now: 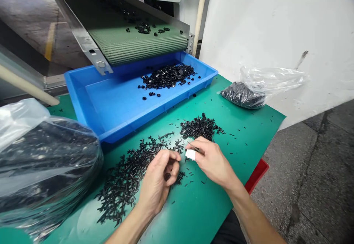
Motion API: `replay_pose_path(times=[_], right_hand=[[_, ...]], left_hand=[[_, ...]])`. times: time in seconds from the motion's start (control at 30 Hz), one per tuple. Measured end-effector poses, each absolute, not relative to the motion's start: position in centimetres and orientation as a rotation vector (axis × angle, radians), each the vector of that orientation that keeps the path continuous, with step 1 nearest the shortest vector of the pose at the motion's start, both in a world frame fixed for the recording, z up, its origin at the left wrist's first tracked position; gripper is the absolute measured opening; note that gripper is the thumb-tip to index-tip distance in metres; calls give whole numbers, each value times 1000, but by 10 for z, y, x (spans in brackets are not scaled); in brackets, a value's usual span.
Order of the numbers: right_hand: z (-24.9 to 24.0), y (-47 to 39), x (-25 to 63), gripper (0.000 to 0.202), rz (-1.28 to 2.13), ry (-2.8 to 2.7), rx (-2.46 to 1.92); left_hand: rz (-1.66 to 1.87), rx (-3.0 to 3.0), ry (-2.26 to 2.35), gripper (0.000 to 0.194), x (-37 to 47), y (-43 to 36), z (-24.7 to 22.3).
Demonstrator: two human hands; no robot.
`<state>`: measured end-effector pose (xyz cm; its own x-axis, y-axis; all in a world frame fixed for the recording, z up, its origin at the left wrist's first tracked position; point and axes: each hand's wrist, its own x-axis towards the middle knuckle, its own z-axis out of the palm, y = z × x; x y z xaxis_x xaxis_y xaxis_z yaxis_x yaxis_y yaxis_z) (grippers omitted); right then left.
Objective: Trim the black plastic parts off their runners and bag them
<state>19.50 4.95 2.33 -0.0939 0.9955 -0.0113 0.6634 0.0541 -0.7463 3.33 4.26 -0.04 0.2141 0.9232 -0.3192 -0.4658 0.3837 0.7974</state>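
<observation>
My left hand (158,179) is curled above the green tabletop, its thumb and fingertips drawn together. A small dark round plastic part (167,177) shows inside the curled fingers. Just to the right, my right hand (212,159) pinches a thin dark metal blade-like tool (193,147) whose exact kind is unclear. White tape (190,154) wraps a digit of that hand. Beside and under the left hand spreads a pile of black branched plastic pieces (124,181). Beyond the right hand sits a smaller heap of black plastic parts (197,126).
A blue tray (110,109) holding black parts stands below the end of a green conveyor belt (138,46). A large filled plastic bag (47,170) is at left, a smaller bag (245,95) at right. Short black scraps dot the green table (204,207). A red container (257,175) shows below the edge.
</observation>
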Motion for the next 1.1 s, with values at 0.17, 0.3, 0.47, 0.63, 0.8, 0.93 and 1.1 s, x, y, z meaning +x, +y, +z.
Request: replay_pose_path(times=[0.17,0.3,0.47,0.63,0.8,0.93,1.1], right_hand=[[27,42,190,15,1259,-1515,-1497],[27,39,185,13,1153,-1418,-1509],[31,34,186,19,1025,-1540,-1552],[32,28,190,35,891,-1725,-1443],[25,11,189,44,507,-1903,-1633],[20,2,183,34,318,-2020,-1710],[19,3,177,27,204,-2115,-1720]], left_hand=[[986,738,1002,31,35,38,-9],[933,793,1026,38,33,38,-11],[893,894,1055,37,32,39,-9],[891,942,1083,30,33,38,-10],[902,934,1089,27,35,37,-9],[943,881,1103,32,36,37,-11],[939,867,1117,36,36,36,-14]])
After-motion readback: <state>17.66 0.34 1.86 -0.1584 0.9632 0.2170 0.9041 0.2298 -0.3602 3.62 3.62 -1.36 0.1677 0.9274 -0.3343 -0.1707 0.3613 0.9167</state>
